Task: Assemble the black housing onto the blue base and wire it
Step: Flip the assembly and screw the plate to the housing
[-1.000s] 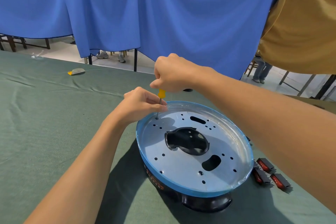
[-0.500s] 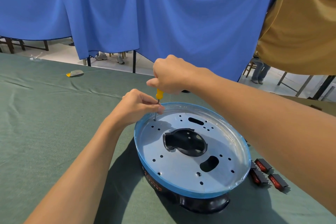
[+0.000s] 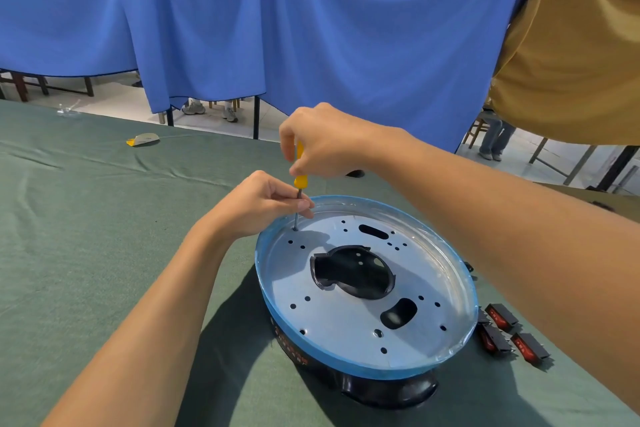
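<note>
- Two hands work at the far-left edge of one round assembly, which sits on a green tablecloth (image 3: pixel 86 253); well to the left, near the cloth's far edge, lies a small grey and yellow object (image 3: pixel 143 139), too small to identify.
- Left hand (image 3: pixel 259 206): its thumb and fingertips (image 3: pixel 306 206) are drawn together and pinch the bare metal shaft of the screwdriver (image 3: pixel 300 180) just above the plate, steadying it; the other fingers are curled in.
- Right hand (image 3: pixel 325 142): it is wrapped round the yellow handle from above, with the tool upright and its tip set in a small hole close to the rim. Whether a screw sits under the tip I cannot tell.
- Blue base (image 3: pixel 346 355): a shallow round metal pan with a blue rim, lying flat on top of the black housing (image 3: pixel 391 388), which shows beneath the near edge and through the central cut-out.
- Handling, as I judge it: the pan looks like thin sheet metal, so stiff and fairly light, and its glossy rim may be slick. The housing looks like rigid plastic that could crack if a screw were driven too hard. The firmest hold should be on the rim or the housing's side wall, not the punched edges of the cut-outs.
- Three black switches (image 3: pixel 503 317) with red rockers lie on the cloth just beside the assembly's right side, untouched, so the wiring seems not yet begun.
</note>
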A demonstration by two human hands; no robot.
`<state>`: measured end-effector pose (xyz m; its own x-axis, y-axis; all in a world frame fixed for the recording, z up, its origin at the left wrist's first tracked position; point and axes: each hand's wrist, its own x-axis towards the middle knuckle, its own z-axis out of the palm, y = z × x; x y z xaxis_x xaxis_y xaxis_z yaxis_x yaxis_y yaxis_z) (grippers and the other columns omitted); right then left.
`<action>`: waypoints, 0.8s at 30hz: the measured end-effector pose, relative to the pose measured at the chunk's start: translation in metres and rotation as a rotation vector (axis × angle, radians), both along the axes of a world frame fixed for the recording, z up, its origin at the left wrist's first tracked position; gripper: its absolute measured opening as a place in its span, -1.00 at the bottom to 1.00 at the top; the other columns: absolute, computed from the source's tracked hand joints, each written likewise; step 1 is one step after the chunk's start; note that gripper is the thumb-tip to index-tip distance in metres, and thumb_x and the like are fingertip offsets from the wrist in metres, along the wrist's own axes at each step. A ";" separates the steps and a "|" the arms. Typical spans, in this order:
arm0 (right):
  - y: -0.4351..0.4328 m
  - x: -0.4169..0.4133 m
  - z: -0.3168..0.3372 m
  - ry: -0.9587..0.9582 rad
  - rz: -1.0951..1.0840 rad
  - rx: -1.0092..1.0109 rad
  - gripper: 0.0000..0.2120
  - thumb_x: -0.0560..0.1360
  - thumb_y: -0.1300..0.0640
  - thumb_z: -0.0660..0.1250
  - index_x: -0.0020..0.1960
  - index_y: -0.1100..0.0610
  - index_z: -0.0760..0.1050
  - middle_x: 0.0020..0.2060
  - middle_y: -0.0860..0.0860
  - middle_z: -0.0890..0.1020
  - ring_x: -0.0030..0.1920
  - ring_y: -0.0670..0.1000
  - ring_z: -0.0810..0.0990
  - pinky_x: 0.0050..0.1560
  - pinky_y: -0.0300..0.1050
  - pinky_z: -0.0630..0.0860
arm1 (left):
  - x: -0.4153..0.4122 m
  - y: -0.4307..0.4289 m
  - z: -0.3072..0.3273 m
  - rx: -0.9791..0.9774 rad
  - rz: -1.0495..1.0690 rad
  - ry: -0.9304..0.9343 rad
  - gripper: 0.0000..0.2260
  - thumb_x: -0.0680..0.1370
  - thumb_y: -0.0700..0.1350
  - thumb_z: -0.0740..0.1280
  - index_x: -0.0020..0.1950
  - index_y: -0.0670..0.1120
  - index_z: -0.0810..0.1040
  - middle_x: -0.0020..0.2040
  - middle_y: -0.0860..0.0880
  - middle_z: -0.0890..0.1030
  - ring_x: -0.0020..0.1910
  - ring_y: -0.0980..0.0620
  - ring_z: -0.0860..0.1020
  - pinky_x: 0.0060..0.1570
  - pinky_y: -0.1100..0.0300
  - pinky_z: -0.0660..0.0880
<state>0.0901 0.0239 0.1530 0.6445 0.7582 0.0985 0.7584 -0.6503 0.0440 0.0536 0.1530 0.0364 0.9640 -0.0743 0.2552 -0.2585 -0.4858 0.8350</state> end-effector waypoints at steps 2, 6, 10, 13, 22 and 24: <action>0.000 0.001 0.000 -0.023 -0.024 0.014 -0.77 0.48 0.09 0.40 -0.27 0.02 0.38 -0.24 0.03 0.43 -0.20 0.09 0.52 -0.38 -0.14 0.36 | 0.000 -0.001 -0.001 0.002 0.003 -0.004 -0.84 0.52 -0.11 0.45 -0.20 0.13 0.73 -0.10 0.19 0.72 0.01 0.26 0.63 0.28 -0.03 0.48; 0.001 0.004 -0.009 -0.061 -0.092 0.054 -0.59 0.54 -0.05 0.31 -0.36 0.08 0.24 -0.34 0.05 0.34 -0.39 0.07 0.39 -0.40 -0.11 0.32 | 0.000 -0.002 -0.004 -0.052 0.113 -0.056 -0.92 0.40 -0.06 0.55 -0.22 0.14 0.74 -0.19 0.12 0.73 0.00 0.17 0.65 0.24 -0.05 0.49; 0.001 0.003 -0.006 -0.016 -0.032 0.009 -0.73 0.47 -0.02 0.40 -0.25 0.00 0.33 -0.20 0.02 0.45 -0.17 0.09 0.54 -0.33 -0.09 0.41 | 0.000 0.000 -0.001 -0.045 -0.011 -0.006 -0.82 0.53 -0.17 0.44 -0.18 0.09 0.73 -0.12 0.13 0.73 -0.01 0.25 0.64 0.16 0.17 0.49; 0.001 0.004 -0.007 -0.052 -0.050 0.027 -0.77 0.47 0.04 0.37 -0.23 0.03 0.34 -0.22 0.01 0.41 -0.14 0.11 0.51 -0.29 -0.07 0.43 | 0.001 -0.002 -0.002 -0.030 0.000 -0.004 -0.88 0.52 -0.14 0.45 -0.13 0.07 0.73 -0.11 0.15 0.72 0.01 0.18 0.65 0.21 0.10 0.53; -0.001 0.003 -0.007 -0.036 -0.032 0.014 -0.91 0.50 0.13 0.33 -0.12 0.07 0.42 -0.14 0.07 0.48 -0.02 0.15 0.53 -0.18 0.02 0.53 | 0.000 -0.002 -0.002 -0.037 0.032 -0.022 -0.87 0.51 -0.14 0.46 -0.16 0.08 0.74 -0.12 0.14 0.73 0.00 0.18 0.66 0.25 -0.03 0.51; -0.002 0.003 -0.008 -0.066 -0.060 0.036 -0.75 0.53 0.11 0.31 -0.27 0.07 0.31 -0.27 0.06 0.39 -0.18 0.13 0.50 -0.35 -0.06 0.40 | 0.000 -0.004 -0.003 -0.056 0.078 -0.035 -0.93 0.47 -0.10 0.49 -0.16 0.07 0.75 -0.16 0.11 0.73 -0.01 0.13 0.67 0.22 -0.06 0.52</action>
<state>0.0931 0.0219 0.1445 0.6799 0.7136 0.1689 0.7142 -0.6966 0.0681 0.0533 0.1491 0.0337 0.9567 0.0157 0.2907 -0.2516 -0.4580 0.8526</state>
